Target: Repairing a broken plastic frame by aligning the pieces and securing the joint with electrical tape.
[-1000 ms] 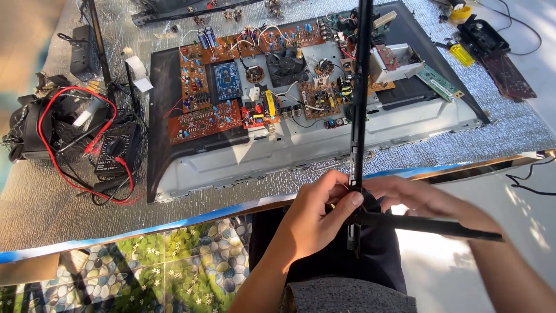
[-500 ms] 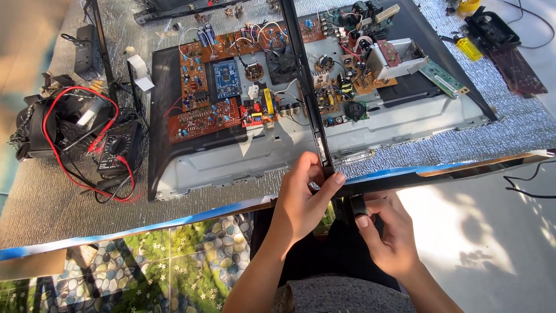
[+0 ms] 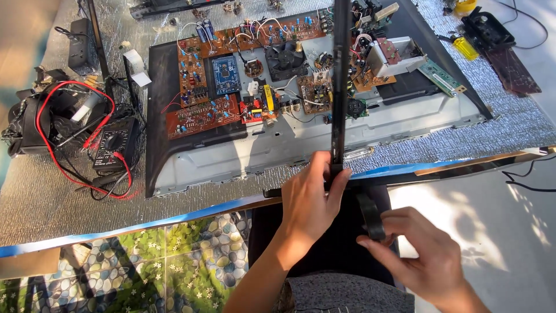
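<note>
Black plastic strip [image 3: 339, 81], long and narrow, stands nearly upright over the opened chassis [image 3: 301, 145]; we grip its lower end with our left hand [image 3: 310, 203], fingers wrapped closed around it just above the table edge [image 3: 174, 217]. Our right hand [image 3: 420, 258] sits lower and to the right, thumb and fingers pinched narrowly on a short black piece [image 3: 369, 215] that hangs just below the strip's base; whether the two parts are joined we cannot tell.

Behind the strip lie brown circuit boards [image 3: 200, 113], a blue board [image 3: 225, 74], and a small fan [image 3: 285, 58]. A multimeter [image 3: 113, 145] with red leads [image 3: 58, 116] rests well to the left on the foil-faced mat [image 3: 69, 203].

Risk, as we judge it: the strip's upper length passes close over the boards, so a slip or tilt of the left hand could knock components or snag wires. A hard twist at the base could snap the thin plastic.
</note>
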